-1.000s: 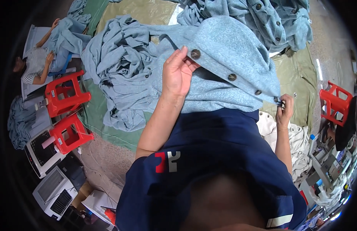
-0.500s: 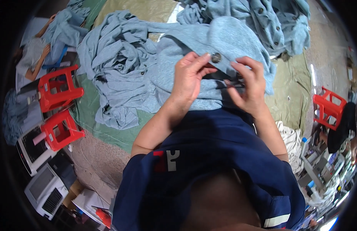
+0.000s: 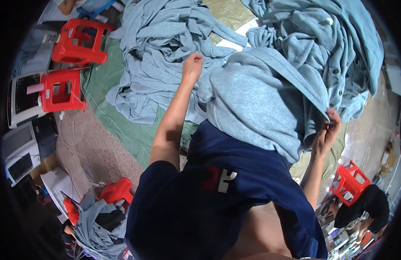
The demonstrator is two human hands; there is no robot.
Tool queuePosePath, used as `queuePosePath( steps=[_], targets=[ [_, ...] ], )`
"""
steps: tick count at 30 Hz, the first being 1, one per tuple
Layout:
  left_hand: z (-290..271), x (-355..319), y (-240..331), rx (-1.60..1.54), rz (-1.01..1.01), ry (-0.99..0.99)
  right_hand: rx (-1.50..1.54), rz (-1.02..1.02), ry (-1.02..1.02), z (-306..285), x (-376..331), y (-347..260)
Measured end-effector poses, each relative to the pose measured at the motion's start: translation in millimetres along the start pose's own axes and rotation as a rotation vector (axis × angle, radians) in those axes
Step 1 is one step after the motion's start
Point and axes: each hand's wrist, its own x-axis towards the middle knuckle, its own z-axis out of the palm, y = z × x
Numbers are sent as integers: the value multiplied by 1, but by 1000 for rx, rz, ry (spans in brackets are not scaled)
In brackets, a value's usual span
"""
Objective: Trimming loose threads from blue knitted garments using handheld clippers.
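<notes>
A light blue knitted cardigan [image 3: 252, 102] lies bunched across my lap, its front band stretched in a slanting line toward the right. At the lower end of that band my right hand [image 3: 326, 132] pinches the edge between thumb and fingers. My left hand [image 3: 192, 69] is raised over the left heap of knitwear, off the cardigan, with its fingers curled closed. Whatever they hold, if anything, is hidden. No button shows on the part of the band facing me.
Blue knitwear is heaped at left [image 3: 152, 73]; more buttoned cardigans [image 3: 339, 56] lie at right, on a green sheet [image 3: 107, 97]. Red stools [image 3: 64, 91] stand at left, another red stool [image 3: 351, 183] at right near a person in black [image 3: 369, 208]. Clothes [image 3: 96, 227] are piled lower left.
My hands have moved apart from the buttoned edge: the left swung away to the left, the right drew the band out to the right. The view has shifted too.
</notes>
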Motion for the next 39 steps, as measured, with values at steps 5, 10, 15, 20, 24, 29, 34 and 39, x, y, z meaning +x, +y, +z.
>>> queuePosePath(
  steps=[5, 10, 15, 20, 24, 29, 34, 39],
  targets=[
    [37, 9, -93, -45, 54, -270, -219, 212, -5, -13, -27, 24],
    [68, -5, -71, -436, -23, -583, -152, 351, -52, -11, -25, 18],
    [53, 0, -19, -596, -75, -791, -174, 312, -56, -10, -19, 26],
    [53, 16, 4, -933, -402, -754, -256, 420, -98, 2, -8, 14],
    [74, 27, 24, -609, -70, -970, -246, 382, -144, 5, -9, 19],
    [60, 52, 26, -563, -91, -1113, -198, 450, -123, 5, -8, 14],
    [34, 45, 66, -636, 70, -681, -138, 270, -111, 8, -4, 10],
    [-47, -1, 200, -559, 512, -338, -292, -237, -140, 2, 40, -64]
  ],
)
